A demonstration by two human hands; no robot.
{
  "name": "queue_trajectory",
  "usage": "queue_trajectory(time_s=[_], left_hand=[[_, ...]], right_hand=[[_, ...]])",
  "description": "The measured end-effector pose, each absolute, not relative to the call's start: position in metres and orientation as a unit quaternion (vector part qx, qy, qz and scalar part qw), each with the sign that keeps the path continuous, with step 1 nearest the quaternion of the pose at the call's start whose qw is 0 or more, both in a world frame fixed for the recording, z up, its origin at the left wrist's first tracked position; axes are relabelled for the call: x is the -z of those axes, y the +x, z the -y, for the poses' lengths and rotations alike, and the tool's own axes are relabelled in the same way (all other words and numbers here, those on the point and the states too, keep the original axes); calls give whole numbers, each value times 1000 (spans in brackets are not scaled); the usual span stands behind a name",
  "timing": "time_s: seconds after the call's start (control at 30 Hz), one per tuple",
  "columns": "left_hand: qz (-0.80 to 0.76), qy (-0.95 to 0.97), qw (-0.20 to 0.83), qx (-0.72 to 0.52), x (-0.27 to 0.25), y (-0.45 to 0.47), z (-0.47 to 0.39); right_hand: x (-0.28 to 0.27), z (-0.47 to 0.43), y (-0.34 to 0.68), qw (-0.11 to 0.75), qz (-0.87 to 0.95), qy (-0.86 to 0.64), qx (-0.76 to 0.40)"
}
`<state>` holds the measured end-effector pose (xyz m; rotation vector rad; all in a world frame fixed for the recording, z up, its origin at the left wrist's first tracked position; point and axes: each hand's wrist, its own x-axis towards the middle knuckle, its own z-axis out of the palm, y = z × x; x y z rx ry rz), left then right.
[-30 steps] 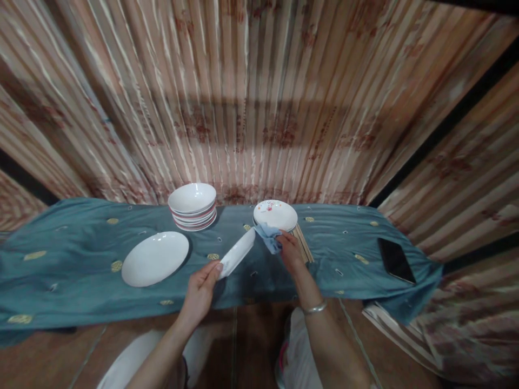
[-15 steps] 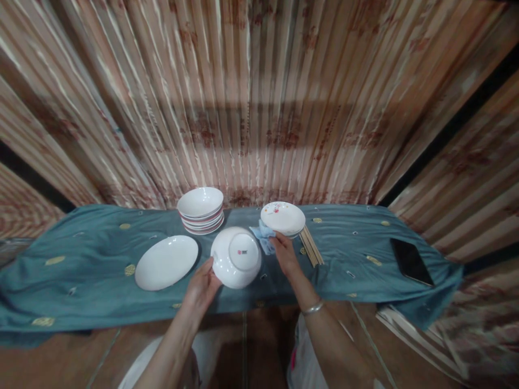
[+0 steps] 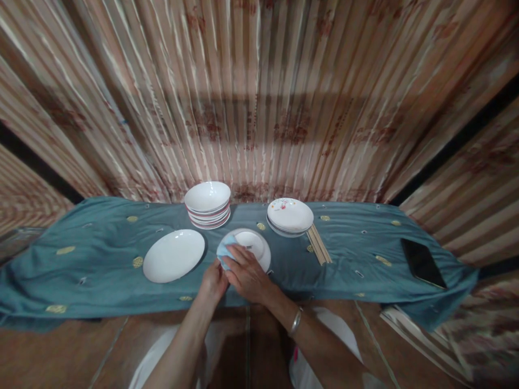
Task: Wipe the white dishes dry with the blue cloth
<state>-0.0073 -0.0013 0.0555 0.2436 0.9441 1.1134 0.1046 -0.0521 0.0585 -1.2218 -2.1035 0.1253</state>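
Note:
A white bowl (image 3: 264,254) is held bottom side up over the front of the table, its round foot ring facing me. My left hand (image 3: 214,281) grips its near left rim, the fingers partly hidden. Pressed against the bowl's underside is a light blue cloth (image 3: 225,249), bunched beneath the fingers of my right hand (image 3: 247,274). That hand covers much of the bowl's left and near side. To the left lies a white oval plate (image 3: 174,256); behind the bowl stands a stack of white bowls (image 3: 207,205) with red bands.
Back right is a stack of flower-decorated white plates (image 3: 290,217), with wooden chopsticks (image 3: 319,244) beside it. A black tablet or phone (image 3: 423,262) lies at the far right. A teal patterned cloth (image 3: 105,259) covers the table; a pleated curtain (image 3: 243,108) hangs behind.
My right hand has brought the blue cloth leftward from the bowl's right side onto its left underside. The bowl has tilted, and the view has shifted slightly.

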Motion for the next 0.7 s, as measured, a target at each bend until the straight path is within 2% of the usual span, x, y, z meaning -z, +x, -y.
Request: queue_trajectory(time_s=[0.23,0.7], left_hand=[[-404,71,746,-525,-58,-3,5],[-342,143,717,-590,-57,6,6]], right_hand=[[-64,38,103,285,815,-503,-19],[-80,16,132,375,708,-595,64]])
